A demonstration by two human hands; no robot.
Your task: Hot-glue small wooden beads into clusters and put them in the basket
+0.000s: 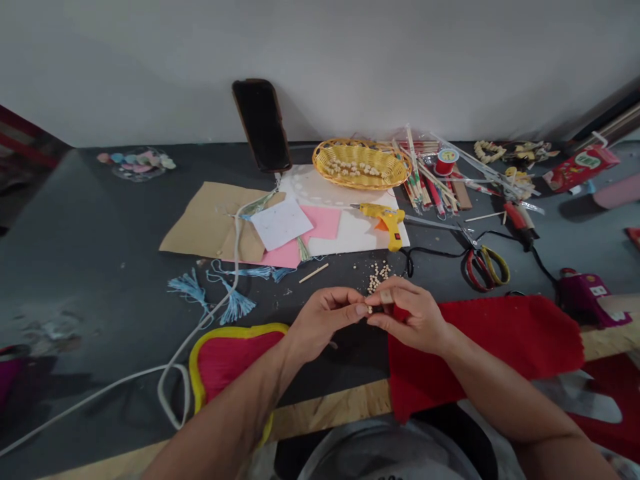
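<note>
Both hands are busy in close: the left hand [320, 323] and right hand [417, 320] meet fingertip to fingertip, thumbs and index fingers pinched around a tiny pale bead [370, 309]. There's something dark right by it too, can't make out what. My guess is it's a fingertip grip because the bead is way too small for a whole-hand hold, and two hands keep it steady.

The loose bead pile [379, 272] sits just beyond the fingertips, probably so it's easy to reach. The red felt [505, 337] runs under the right wrist and out to its right, and the scissors [483, 267] lie past that hand, further out. The yellow glue gun [385, 217] is straight ahead of the hands, nose on white paper [360, 233], which I'd guess keeps drips off.

Surface is a dark table [125, 280] with a raw wood edge [345, 403] on the near side of the hands. Plain pale wall [175, 67] behind, with a phone [263, 123] leaning on it, ahead of the left hand.
</note>
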